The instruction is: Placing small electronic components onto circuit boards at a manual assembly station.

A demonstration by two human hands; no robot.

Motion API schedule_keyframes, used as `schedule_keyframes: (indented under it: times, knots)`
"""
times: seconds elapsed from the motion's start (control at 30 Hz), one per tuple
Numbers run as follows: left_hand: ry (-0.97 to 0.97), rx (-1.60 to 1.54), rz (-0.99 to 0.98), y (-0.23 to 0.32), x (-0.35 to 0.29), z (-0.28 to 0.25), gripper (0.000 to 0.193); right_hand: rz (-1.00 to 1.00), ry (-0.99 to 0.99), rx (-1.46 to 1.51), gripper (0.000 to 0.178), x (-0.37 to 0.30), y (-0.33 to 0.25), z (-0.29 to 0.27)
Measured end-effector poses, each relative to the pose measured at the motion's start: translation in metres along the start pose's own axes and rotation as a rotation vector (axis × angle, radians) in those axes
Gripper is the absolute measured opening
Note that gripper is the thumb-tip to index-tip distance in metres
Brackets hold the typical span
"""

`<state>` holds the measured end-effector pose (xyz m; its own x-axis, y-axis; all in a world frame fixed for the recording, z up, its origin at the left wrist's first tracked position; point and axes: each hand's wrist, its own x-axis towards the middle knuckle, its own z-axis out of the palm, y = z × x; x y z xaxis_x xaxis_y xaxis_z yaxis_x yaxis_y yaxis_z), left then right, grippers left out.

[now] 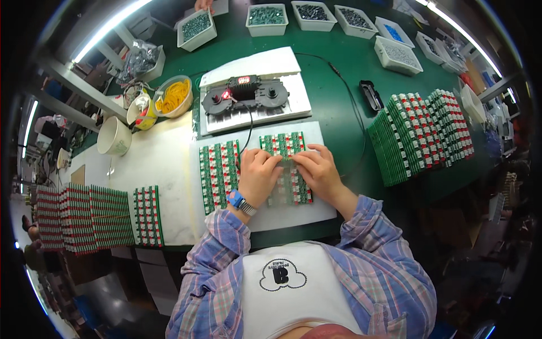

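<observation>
- Near edge of the white mat: both hands lie palm-down on 1 green circuit-board panel, its long axis running away from the person.
- Left hand lies flat, fingers together, pressing the panel's left half.
- Right hand does likewise, on the right half; neither pinches.
- Just left: a second panel, nearer the left hand.
- Farther: a black test fixture.
</observation>
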<state>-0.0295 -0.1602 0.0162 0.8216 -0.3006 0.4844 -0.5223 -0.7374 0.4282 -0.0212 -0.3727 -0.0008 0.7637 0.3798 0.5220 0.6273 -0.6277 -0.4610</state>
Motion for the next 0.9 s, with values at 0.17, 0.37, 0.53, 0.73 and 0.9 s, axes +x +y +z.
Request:
schedule_keyframes:
  times: [0.17,0.37,0.53,0.73,0.9]
  knots:
    - [-0.022,0.014,-0.016,0.003,-0.0009,-0.0019,0.024,0.03,-0.021,0.021,0.031,-0.0008,0.0009,-0.0028]
    - [-0.037,-0.034,-0.074,-0.0009,-0.005,0.0011,0.023,0.019,-0.028,0.034,0.031,0.0001,-0.0003,-0.0021]
    - [-0.042,-0.003,-0.039,0.0015,-0.0034,-0.0006,0.027,0.028,-0.036,0.035,0.03,-0.0015,0.0022,-0.0019]
    - [-0.056,-0.003,-0.049,-0.0003,-0.0031,-0.0009,0.027,0.037,-0.039,0.047,0.029,0.0018,0.0006,-0.0034]
    - [-0.053,-0.007,-0.046,-0.0013,-0.0037,0.0007,0.028,0.04,-0.033,0.057,0.028,0.001,0.0019,-0.0026]
